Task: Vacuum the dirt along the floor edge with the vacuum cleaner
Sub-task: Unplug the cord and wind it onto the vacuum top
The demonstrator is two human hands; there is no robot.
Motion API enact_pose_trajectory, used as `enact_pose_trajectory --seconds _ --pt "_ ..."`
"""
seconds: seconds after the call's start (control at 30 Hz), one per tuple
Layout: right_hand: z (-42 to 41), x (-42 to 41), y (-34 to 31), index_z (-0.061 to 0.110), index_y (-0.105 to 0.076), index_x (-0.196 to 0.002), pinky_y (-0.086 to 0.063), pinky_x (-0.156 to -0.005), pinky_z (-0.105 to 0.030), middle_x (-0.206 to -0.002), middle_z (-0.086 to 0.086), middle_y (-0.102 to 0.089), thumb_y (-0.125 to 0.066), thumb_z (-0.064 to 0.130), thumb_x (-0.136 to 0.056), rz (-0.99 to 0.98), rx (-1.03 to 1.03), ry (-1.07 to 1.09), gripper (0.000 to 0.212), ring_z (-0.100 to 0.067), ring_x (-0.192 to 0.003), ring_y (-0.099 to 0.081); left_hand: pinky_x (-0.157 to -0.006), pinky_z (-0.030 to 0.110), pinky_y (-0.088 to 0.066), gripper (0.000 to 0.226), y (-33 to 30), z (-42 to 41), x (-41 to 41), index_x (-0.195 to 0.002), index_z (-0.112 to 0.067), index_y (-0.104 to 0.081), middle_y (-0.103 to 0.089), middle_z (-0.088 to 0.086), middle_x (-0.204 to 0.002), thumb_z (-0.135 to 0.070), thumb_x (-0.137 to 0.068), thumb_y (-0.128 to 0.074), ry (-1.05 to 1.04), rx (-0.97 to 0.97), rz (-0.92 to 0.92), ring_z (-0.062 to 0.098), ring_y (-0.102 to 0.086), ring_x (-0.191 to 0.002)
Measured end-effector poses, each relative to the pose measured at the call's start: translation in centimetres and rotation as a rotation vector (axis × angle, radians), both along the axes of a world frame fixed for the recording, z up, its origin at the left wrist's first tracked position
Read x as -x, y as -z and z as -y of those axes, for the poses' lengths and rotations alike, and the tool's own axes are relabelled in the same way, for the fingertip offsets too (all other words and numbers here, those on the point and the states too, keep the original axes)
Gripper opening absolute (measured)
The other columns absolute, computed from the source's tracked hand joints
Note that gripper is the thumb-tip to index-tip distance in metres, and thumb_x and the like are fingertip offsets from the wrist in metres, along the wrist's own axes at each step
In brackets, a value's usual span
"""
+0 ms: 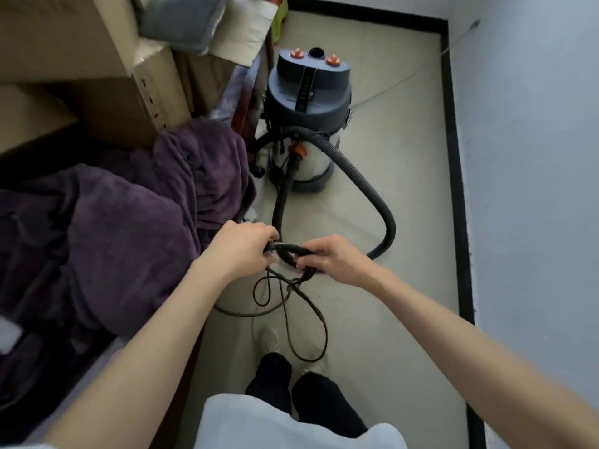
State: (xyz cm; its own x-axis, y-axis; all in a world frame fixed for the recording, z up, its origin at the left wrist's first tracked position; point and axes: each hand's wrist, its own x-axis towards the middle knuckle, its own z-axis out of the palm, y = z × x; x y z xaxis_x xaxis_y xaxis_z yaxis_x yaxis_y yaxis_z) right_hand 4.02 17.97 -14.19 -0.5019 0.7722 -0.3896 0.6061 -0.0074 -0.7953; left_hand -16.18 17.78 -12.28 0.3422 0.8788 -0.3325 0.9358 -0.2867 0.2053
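Observation:
A canister vacuum cleaner (pixel 308 111) with a grey top and steel drum stands on the tiled floor ahead of me. Its ribbed black hose (pixel 385 218) curves from the drum's front down to the floor at the right. My left hand (pixel 241 246) and my right hand (pixel 327 254) both grip a bundle of coiled black power cord (pixel 291 251) between them. Loose loops of the cord (pixel 304 315) hang down to the floor in front of my feet.
A bed with a purple blanket (pixel 129 222) and stacked cardboard boxes (pixel 97 76) fill the left side. A black skirting strip (pixel 457 189) runs along the white wall on the right and across the far end. A thin light cable (pixel 398 82) lies on the floor.

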Motion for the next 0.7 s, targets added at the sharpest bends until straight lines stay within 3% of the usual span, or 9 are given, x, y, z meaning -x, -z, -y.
enact_pose_trajectory --seconds 0.07,0.13,0.23,0.3,0.4,0.47,0.6,0.7 --pt "-0.4 -0.8 -2.3 0.015 -0.074 -0.087 -0.048 -0.066 -0.034 -0.065 0.004 -0.061 -0.067 0.016 -0.089 0.000 -0.071 -0.009 0.007 -0.013 -0.061 -0.051 -0.087 0.033 -0.040 0.041 -1.7 -0.6 -0.8 -0.128 -0.028 -0.052 -0.061 -0.007 -0.121 -0.043 -0.090 -0.056 0.008 -0.031 -0.006 0.017 -0.057 -0.111" --pt "-0.7 -1.7 -4.2 0.023 -0.074 -0.085 -0.050 -0.067 -0.038 -0.061 0.012 -0.062 -0.067 0.016 -0.089 0.003 -0.159 0.014 0.010 -0.012 -0.059 -0.053 -0.091 0.034 -0.044 0.043 -3.2 -1.0 -1.4 -0.133 -0.031 -0.050 -0.062 -0.005 -0.122 -0.039 -0.091 -0.057 -0.044 0.028 0.112 0.018 -0.058 -0.111" --pt "-1.5 -3.0 -6.8 0.028 -0.075 -0.085 -0.049 -0.063 -0.034 -0.057 0.016 -0.062 -0.069 0.015 -0.088 0.002 -0.283 0.035 0.015 -0.003 -0.053 -0.051 -0.082 0.030 -0.047 0.039 -4.6 -1.6 -2.2 -0.132 -0.037 -0.051 -0.067 -0.007 -0.106 -0.035 -0.094 -0.054 -0.091 0.168 0.326 0.012 -0.060 -0.087" --pt "-2.0 -3.7 -8.2 0.021 -0.077 -0.085 -0.045 -0.056 -0.028 -0.058 0.004 -0.063 -0.069 0.016 -0.087 0.026 -0.357 0.031 0.010 -0.005 -0.049 -0.047 -0.078 0.029 -0.047 0.027 -5.3 -1.8 -3.0 -0.120 -0.031 -0.061 -0.069 -0.007 -0.099 -0.033 -0.094 -0.055 -0.091 0.189 0.402 0.009 -0.060 -0.081" --pt "-2.9 -4.8 -9.8 0.021 -0.078 -0.085 -0.036 -0.051 -0.017 -0.053 0.007 -0.057 -0.069 0.018 -0.087 0.044 -0.444 0.042 0.010 -0.003 -0.049 -0.046 -0.070 0.033 -0.051 0.007 -6.5 -2.1 -4.3 -0.089 -0.027 -0.064 -0.067 -0.005 -0.076 -0.032 -0.090 -0.061 -0.112 0.030 0.524 0.015 -0.063 -0.070" --pt "-3.5 -5.7 -10.1 0.022 -0.078 -0.088 -0.038 -0.056 -0.015 -0.061 0.007 -0.062 -0.070 0.017 -0.087 0.002 -0.433 0.129 0.010 0.001 -0.053 -0.049 -0.060 0.029 -0.045 0.013 -7.5 -2.5 -5.1 -0.077 -0.033 -0.059 -0.059 -0.007 -0.062 -0.036 -0.088 -0.062 -0.104 -0.064 0.592 0.009 -0.056 -0.059" --pt "-4.0 -7.1 -9.3 0.018 -0.073 -0.091 -0.043 -0.068 -0.013 -0.078 0.003 -0.068 -0.070 0.015 -0.088 -0.181 -0.278 0.303 0.005 0.003 -0.066 -0.056 -0.058 0.026 -0.042 0.012 -9.3 -3.5 -6.4 -0.087 -0.022 -0.065 -0.054 -0.007 -0.060 -0.032 -0.090 -0.060 -0.110 -0.072 0.730 0.007 -0.051 -0.055" --pt "-4.1 -7.7 -7.7 0.015 -0.067 -0.095 -0.047 -0.073 -0.010 -0.087 0.008 -0.069 -0.072 0.016 -0.086 -0.222 -0.107 0.323 0.010 0.008 -0.076 -0.063 -0.057 0.025 -0.044 0.010 -10.9 -3.9 -6.6 -0.083 -0.024 -0.063 -0.053 -0.003 -0.058 -0.022 -0.092 -0.059 -0.106 -0.062 0.911 0.008 -0.052 -0.053"
